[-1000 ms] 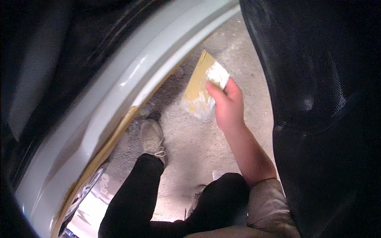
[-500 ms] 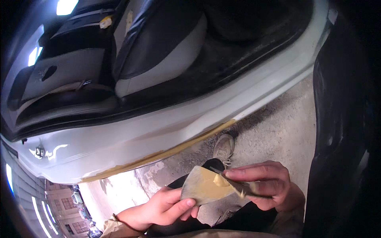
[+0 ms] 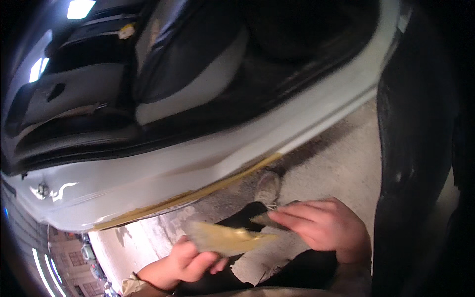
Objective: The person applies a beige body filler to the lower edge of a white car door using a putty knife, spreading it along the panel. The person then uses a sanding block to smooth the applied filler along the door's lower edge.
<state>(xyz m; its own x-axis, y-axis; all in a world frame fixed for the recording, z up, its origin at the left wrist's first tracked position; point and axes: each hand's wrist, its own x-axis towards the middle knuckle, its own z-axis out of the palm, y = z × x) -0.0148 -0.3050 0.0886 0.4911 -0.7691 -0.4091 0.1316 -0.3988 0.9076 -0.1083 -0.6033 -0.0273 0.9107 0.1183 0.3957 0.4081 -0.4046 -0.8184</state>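
Note:
My left hand (image 3: 193, 262) grips a flat, pale palette (image 3: 225, 241) by its near left edge. Yellow filler paste coats its upper face, with a thicker dab toward the right side. In my right hand (image 3: 324, 225) is a thin, dark spreader (image 3: 269, 219), pinched between thumb and fingers just off the palette's right end. Both hands are slightly blurred. Beyond them runs the car's white sill (image 3: 163, 173), whose lower edge carries a long band of yellow filler (image 3: 193, 198).
Black and grey car seats (image 3: 198, 69) show through the open doorway. A dark door panel (image 3: 420, 138) stands close on the right. My shoe (image 3: 268, 187) rests on the rough concrete floor (image 3: 331, 153) below the sill. Parked vehicles (image 3: 91, 257) appear far left.
My right hand has drawn the spreader away from the palette, opening a gap. My left hand has shifted left and tilted the palette flatter. The view has moved slightly.

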